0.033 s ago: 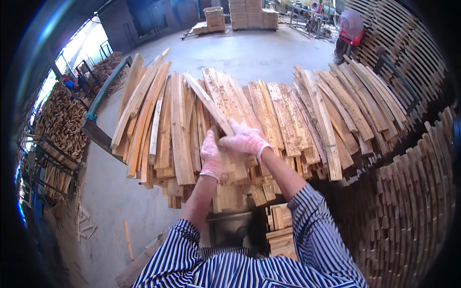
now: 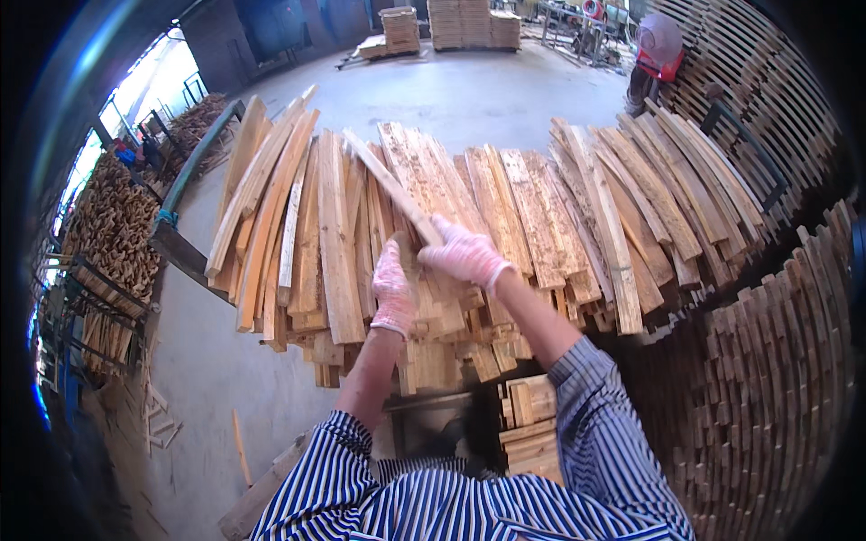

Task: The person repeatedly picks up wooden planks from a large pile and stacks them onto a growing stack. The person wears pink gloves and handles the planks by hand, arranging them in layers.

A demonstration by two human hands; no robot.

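A narrow wooden strip (image 2: 394, 189) slants across the pile, its far end up and to the left. Its near part is in my right hand (image 2: 466, 255), whose gloved fingers are closed round it. My left hand (image 2: 392, 287), in a matching pink-and-white glove, is just left of the strip's near end, thumb up and apart from the fingers. Its fingers are partly hidden and blurred, and I see nothing held in it. Beneath both hands lies a wide pile of rough wooden boards (image 2: 341, 261), mostly side by side, their near ends uneven.
A green metal rail (image 2: 197, 167) stands at the pile's left end, a dark metal frame (image 2: 744, 149) at its right. Stacked slats (image 2: 767, 361) rise on the right. Short wood blocks (image 2: 530, 424) are below my right forearm. Beyond, a person (image 2: 657, 59) stands near a slat wall.
My right hand has shifted slightly right with the strip, widening the gap to my left hand. My left hand has moved a little left. The pile looks the same.
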